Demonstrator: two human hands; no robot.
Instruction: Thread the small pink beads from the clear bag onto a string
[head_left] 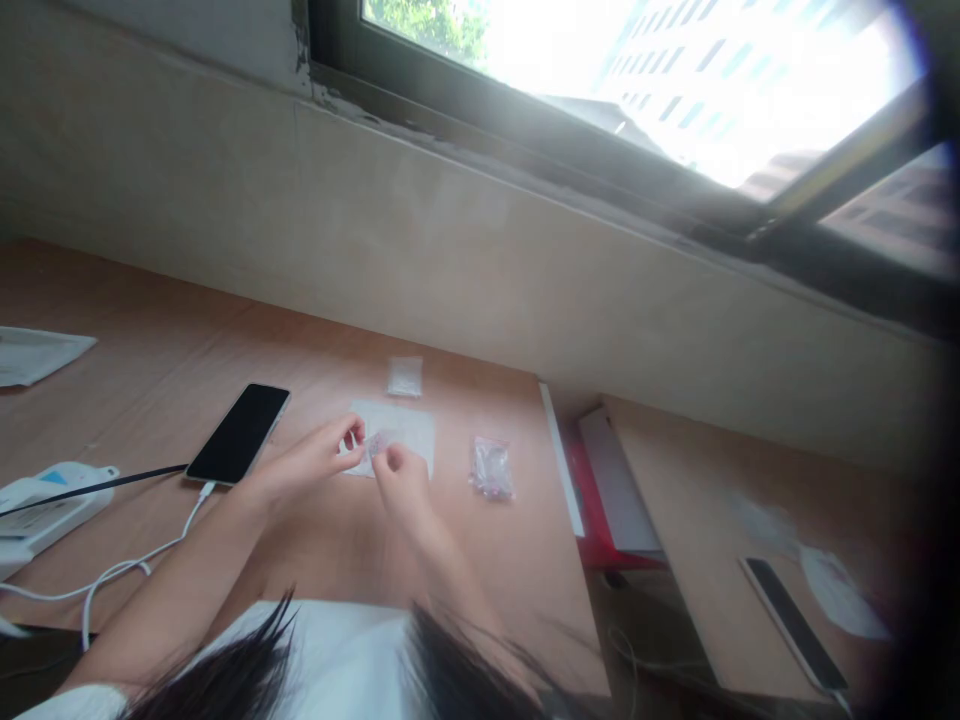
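Observation:
My left hand (pixel 334 447) and my right hand (pixel 403 480) meet over a white sheet (pixel 421 428) lying on the wooden table. Both have curled fingers, pinching a small clear plastic piece (pixel 380 440) that looks like a little bag; its contents are too small to make out. Just beyond the sheet lies a small clear packet (pixel 405 376). To the right of my right hand sits a clear zip bag (pixel 492 470) with a pinkish top edge and small things inside.
Left of my left arm lies a black-screened phone (pixel 238 433) with a white cable (pixel 161 548). A white power strip (pixel 56 510) is at the far left. Right of the table, a red folder (pixel 600 500) fills the gap before a second table (pixel 705 500) holding another phone (pixel 795 622).

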